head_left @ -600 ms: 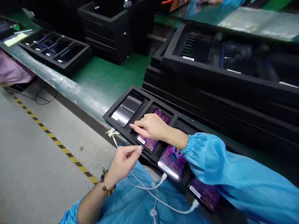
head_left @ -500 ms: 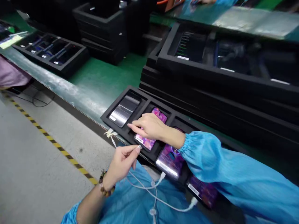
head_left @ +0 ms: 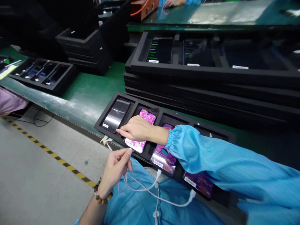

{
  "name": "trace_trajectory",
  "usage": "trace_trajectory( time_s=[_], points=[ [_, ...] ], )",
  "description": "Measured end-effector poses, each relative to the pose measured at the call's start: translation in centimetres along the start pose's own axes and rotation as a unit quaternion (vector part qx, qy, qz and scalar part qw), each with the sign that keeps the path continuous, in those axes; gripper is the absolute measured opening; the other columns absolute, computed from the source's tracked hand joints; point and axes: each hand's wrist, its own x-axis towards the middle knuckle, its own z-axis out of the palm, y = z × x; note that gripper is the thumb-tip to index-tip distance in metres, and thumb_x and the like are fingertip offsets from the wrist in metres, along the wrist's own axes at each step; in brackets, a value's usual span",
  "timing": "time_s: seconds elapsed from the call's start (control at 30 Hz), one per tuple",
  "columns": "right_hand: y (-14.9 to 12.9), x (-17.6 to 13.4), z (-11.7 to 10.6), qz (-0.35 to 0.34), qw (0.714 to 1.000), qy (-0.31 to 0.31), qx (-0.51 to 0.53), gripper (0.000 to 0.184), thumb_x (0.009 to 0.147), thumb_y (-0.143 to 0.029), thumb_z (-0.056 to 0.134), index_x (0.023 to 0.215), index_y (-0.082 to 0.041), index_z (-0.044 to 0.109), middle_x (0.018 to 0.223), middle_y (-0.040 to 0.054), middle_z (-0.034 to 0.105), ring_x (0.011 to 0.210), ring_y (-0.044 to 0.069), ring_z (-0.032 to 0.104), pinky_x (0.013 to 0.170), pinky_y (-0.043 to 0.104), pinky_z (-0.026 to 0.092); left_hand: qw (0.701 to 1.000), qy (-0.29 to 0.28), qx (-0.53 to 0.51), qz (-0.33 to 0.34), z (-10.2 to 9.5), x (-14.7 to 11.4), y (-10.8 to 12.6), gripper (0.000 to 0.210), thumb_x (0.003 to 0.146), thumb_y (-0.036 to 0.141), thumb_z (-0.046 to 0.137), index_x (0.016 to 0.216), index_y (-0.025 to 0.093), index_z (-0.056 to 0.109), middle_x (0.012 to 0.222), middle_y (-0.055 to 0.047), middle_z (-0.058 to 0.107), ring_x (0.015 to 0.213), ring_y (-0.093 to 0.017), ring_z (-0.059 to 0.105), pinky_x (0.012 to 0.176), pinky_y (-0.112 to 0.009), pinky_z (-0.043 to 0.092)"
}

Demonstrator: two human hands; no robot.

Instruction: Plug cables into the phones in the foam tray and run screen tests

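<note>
A phone [head_left: 148, 116] with a lit pink screen reading 5:29 lies in the second slot of a black foam tray [head_left: 99, 124]. Across its middle lies my right hand [head_left: 137, 128], fingers stretched left past the phone's edge toward the dark phone [head_left: 116, 114] in the first slot. The right thumb is hidden. My left hand [head_left: 118, 164] pinches the small plug of a white cable at the pink phone's lower end; whether it is fully seated cannot be seen. White cables [head_left: 158, 173] run to the third phone [head_left: 164, 159] and the fourth phone [head_left: 199, 182], partly under my sleeve.
Behind the tray rises a stack of black foam trays [head_left: 187, 75], the top one holding phones. Another phone tray [head_left: 42, 75] and more stacked trays [head_left: 82, 47] stand farther left on the green bench [head_left: 96, 84]. A co-worker's hand [head_left: 173, 3] shows at the top.
The view has shifted, so the tray and both hands appear slightly farther left. Both hands keep about the same places at the pink phone.
</note>
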Motion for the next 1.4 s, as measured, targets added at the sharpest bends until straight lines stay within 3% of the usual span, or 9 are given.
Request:
trace_trajectory(
  time_s=[0.2, 0.37, 0.53, 0.67, 0.77, 0.9, 1.03, 1.13, 1.4],
  points=[
    [-1.0, 0.5, 0.9, 0.015, 1.000, 0.024, -0.004, 0.069, 0.120, -0.048, 0.034, 0.081, -0.020, 0.083, 0.074, 0.0085, 0.077, 0.066, 0.020, 0.064, 0.062, 0.036, 0.025, 0.995, 0.058, 0.072, 0.031, 1.1, -0.6, 0.0, 0.074, 0.090, 0.083, 0.069, 0.056, 0.019, 0.056, 0.044, 0.000, 0.051, 0.041, -0.008, 0.036, 0.046, -0.023, 0.028],
    [-0.7, -1.6, -1.5, -0.112, 0.987, 0.117, -0.008, 0.049, 0.119, -0.044, 0.042, 0.102, -0.018, 0.079, 0.098, 0.0087, 0.080, 0.095, 0.023, 0.068, 0.088, 0.037, 0.044, 0.982, 0.075, 0.160, 0.074, -0.2, -0.9, -1.0, 0.064, 0.097, 0.079, 0.061, 0.079, 0.018, 0.069, 0.053, 0.002, 0.055, 0.047, -0.012, 0.045, 0.049, -0.024, 0.034],
    [0.4, -14.3, -4.4, 0.016, 0.965, 0.260, 0.015, 0.033, 0.115, -0.042, 0.053, 0.134, -0.020, 0.069, 0.133, 0.0131, 0.075, 0.128, 0.028, 0.066, 0.111, 0.047, 0.049, 0.916, 0.020, 0.356, 0.186, -3.8, 0.0, -0.5, 0.048, 0.109, 0.055, 0.058, 0.078, 0.020, 0.071, 0.059, 0.002, 0.058, 0.053, -0.013, 0.053, 0.054, -0.026, 0.038],
    [0.0, -25.9, -0.3, 0.229, 0.928, 0.293, -0.012, 0.066, 0.104, -0.063, 0.066, 0.158, -0.027, 0.053, 0.165, 0.0169, 0.054, 0.156, 0.040, 0.046, 0.117, 0.056, 0.049, 0.810, 0.090, 0.424, 0.394, -5.5, 1.2, 1.9, 0.016, 0.103, 0.034, 0.071, 0.093, 0.022, 0.075, 0.085, -0.003, 0.074, 0.082, -0.020, 0.066, 0.079, -0.032, 0.050],
    [0.6, -30.0, 3.8, 0.314, 0.904, 0.284, -0.051, 0.079, 0.100, -0.075, 0.063, 0.162, -0.027, 0.051, 0.168, 0.0214, 0.048, 0.153, 0.050, 0.047, 0.111, 0.067, 0.050, 0.740, 0.019, 0.489, 0.461, -5.5, 3.0, 4.1, 0.022, 0.105, 0.035, 0.068, 0.123, 0.024, 0.075, 0.111, -0.007, 0.080, 0.106, -0.027, 0.068, 0.100, -0.041, 0.048],
    [0.8, -29.2, 5.5, 0.387, 0.820, 0.411, -0.088, 0.052, 0.111, -0.046, 0.054, 0.158, -0.024, 0.057, 0.157, 0.0228, 0.060, 0.150, 0.047, 0.052, 0.112, 0.069, 0.048, 0.687, -0.060, 0.568, 0.449, -3.8, 6.6, 6.0, 0.048, 0.105, 0.049, 0.065, 0.145, 0.022, 0.065, 0.135, -0.012, 0.078, 0.127, -0.033, 0.067, 0.124, -0.054, 0.034],
    [-1.8, -24.9, 5.4, 0.221, 0.907, 0.359, -0.008, 0.051, 0.110, -0.034, 0.052, 0.161, -0.035, 0.056, 0.148, 0.0103, 0.071, 0.149, 0.034, 0.057, 0.117, 0.061, 0.050, 0.684, -0.069, 0.583, 0.433, -2.2, 8.1, 7.0, 0.069, 0.104, 0.055, 0.064, 0.162, 0.020, 0.051, 0.156, -0.017, 0.066, 0.146, -0.037, 0.056, 0.133, -0.060, 0.023],
    [-2.2, -22.8, 5.2, 0.200, 0.926, 0.320, 0.004, 0.049, 0.109, -0.036, 0.052, 0.158, -0.039, 0.061, 0.138, 0.0056, 0.078, 0.144, 0.033, 0.062, 0.121, 0.066, 0.046, 0.699, -0.139, 0.545, 0.442, -1.6, 7.2, 7.2, 0.066, 0.103, 0.058, 0.065, 0.158, 0.023, 0.057, 0.152, -0.014, 0.070, 0.143, -0.034, 0.060, 0.135, -0.058, 0.021],
    [0.2, -26.7, 4.7, 0.406, 0.791, 0.458, 0.015, 0.045, 0.115, -0.045, 0.046, 0.156, -0.030, 0.059, 0.157, 0.0118, 0.065, 0.156, 0.036, 0.051, 0.128, 0.063, 0.037, 0.698, -0.313, 0.499, 0.407, 3.1, 6.5, 6.1, 0.082, 0.097, 0.081, 0.063, 0.153, 0.021, 0.064, 0.141, -0.015, 0.077, 0.143, -0.037, 0.061, 0.137, -0.059, 0.015]
  ],
)
